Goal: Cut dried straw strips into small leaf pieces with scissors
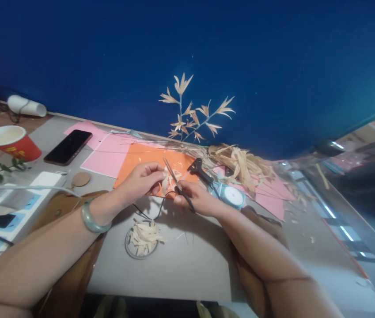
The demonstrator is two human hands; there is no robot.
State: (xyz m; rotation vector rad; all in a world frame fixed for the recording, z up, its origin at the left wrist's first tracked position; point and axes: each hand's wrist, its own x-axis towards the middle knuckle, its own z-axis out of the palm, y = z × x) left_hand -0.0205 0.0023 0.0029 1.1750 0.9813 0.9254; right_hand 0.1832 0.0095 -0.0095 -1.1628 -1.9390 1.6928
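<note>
My left hand (pixel 142 179) pinches a pale strip of dried leaf (pixel 165 182) over an orange paper sheet (pixel 147 159). My right hand (pixel 196 198) grips a pair of black-handled scissors (pixel 176 180), whose blades point up and left onto the strip. A green bangle (pixel 92 220) circles my left wrist. Below the hands a small round dish (pixel 141 242) holds several cut pale leaf slivers.
Pink sheets (pixel 107 157), a black glue gun (pixel 200 170), a white tape roll (pixel 233 196), a heap of dried husk (pixel 240 163) and a leaf sprig (pixel 190 112) against the blue wall. At left: phone (pixel 68 146), red paper cup (pixel 11 142), power strip (pixel 8 212), cardboard disc (pixel 81 179).
</note>
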